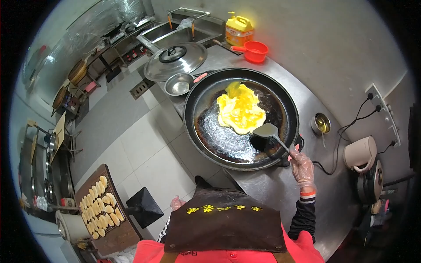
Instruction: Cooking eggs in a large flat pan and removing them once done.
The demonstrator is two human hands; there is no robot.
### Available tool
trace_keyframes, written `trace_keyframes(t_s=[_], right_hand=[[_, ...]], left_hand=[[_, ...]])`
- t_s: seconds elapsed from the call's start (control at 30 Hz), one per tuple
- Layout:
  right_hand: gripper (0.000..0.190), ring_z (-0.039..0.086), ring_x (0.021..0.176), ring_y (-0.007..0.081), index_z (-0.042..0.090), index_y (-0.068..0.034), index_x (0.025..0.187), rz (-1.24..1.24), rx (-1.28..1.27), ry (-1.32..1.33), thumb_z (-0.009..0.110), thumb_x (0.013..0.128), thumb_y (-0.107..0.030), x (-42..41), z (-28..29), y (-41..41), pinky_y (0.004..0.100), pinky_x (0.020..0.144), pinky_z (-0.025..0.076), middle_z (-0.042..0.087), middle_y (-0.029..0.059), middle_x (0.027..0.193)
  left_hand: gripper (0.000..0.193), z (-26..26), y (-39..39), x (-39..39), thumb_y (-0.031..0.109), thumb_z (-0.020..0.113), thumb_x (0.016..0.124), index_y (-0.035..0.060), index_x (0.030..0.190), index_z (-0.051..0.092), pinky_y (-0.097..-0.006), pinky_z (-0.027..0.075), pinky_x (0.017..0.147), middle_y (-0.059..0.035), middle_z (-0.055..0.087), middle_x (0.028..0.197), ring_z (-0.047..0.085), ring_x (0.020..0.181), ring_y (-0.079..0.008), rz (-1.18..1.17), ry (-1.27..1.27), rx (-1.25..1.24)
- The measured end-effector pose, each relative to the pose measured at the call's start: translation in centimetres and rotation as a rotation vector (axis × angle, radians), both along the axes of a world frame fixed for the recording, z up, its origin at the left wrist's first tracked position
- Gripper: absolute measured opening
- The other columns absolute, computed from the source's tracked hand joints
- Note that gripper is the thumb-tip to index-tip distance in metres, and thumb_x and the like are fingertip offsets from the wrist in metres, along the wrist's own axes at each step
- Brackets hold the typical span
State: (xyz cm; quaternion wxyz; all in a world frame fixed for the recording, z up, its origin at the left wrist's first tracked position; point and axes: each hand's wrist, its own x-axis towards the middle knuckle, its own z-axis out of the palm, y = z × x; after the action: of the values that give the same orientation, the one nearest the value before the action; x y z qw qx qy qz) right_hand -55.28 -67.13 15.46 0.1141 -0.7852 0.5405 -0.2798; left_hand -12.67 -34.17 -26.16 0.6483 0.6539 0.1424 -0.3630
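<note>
My right hand (302,170), in a clear plastic glove, grips the handle of a grey spatula (266,131). The spatula's blade meets the lower right edge of a yellow egg sheet (241,108). The egg lies in a wide round black electric pan (210,144), ruffled, with a runny-looking streak at its top. Dark browned patches mark the pan's cooking surface. My left hand (177,203), also gloved, hangs low beside my brown apron (227,227), away from the pan. Only part of it shows, and its fingers are too small to read.
Left of the pan are a metal bowl (179,84) and a large steel lid (194,59). A red ladle (256,52) and a yellow jug (239,31) stand behind. Right are a small metal cup (320,123), power cords and a kettle (360,154). Bread pieces (98,205) cover a rack on a wooden table.
</note>
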Motion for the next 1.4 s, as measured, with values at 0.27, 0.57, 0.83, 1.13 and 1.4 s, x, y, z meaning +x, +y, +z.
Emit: trace_keyframes(t_s=[0.27,0.57,0.83,1.13,1.4], right_hand=[[0.025,0.064,0.081,0.0296,0.067,-0.010,0.098,0.045,0.017,-0.030,0.062,0.075,0.001,0.0,-0.3,0.0,0.0350,0.070,0.049,0.064,0.0124,0.087],[0.026,0.063,0.087,0.0303,0.066,-0.008,0.098,0.047,0.011,-0.068,0.062,0.074,0.002,0.2,-0.8,0.1,0.0341,0.075,0.049,0.065,0.0129,0.091],[0.028,0.062,0.084,0.0317,0.065,-0.006,0.102,-0.003,0.024,-0.095,0.063,0.075,0.002,0.0,-1.4,0.7,0.0357,0.074,0.048,0.063,0.0147,0.087],[0.030,0.061,0.088,0.0256,0.062,-0.002,0.109,-0.203,0.207,-0.292,0.058,0.080,0.000,1.7,-1.4,4.1,0.0330,0.081,0.046,0.064,0.0145,0.093],[0.031,0.060,0.099,0.0294,0.061,0.001,0.113,-0.498,0.197,-0.316,0.056,0.083,-0.006,7.7,-1.7,7.8,0.0345,0.089,0.044,0.063,0.0195,0.104]], left_hand=[[0.022,3.8,-1.5,0.1,0.018,0.046,0.092,0.0054,0.110,0.052,-0.0286,0.049,0.055,-0.0046,0.048,0.075,0.050,0.061,-0.0142,-0.056,0.060,0.224],[0.021,4.9,-1.5,0.0,0.023,0.046,0.093,0.0057,0.103,0.053,-0.0281,0.050,0.056,-0.0049,0.048,0.077,0.051,0.062,-0.0141,-0.096,0.030,0.271],[0.032,15.6,-12.0,4.9,0.032,0.052,0.091,0.0098,0.113,0.048,-0.0330,0.051,0.060,-0.0074,0.055,0.095,0.056,0.076,-0.0178,-0.187,-0.191,0.074],[0.044,31.6,-35.2,12.7,0.033,0.049,0.093,0.0077,0.128,0.046,-0.0276,0.052,0.065,-0.0078,0.058,0.113,0.059,0.088,-0.0159,-0.503,-0.647,-0.177],[0.036,32.3,-52.7,18.2,0.029,0.044,0.092,0.0038,0.111,0.060,-0.0387,0.044,0.088,-0.0206,0.062,0.105,0.059,0.099,-0.0345,-0.821,-1.345,-0.093]])
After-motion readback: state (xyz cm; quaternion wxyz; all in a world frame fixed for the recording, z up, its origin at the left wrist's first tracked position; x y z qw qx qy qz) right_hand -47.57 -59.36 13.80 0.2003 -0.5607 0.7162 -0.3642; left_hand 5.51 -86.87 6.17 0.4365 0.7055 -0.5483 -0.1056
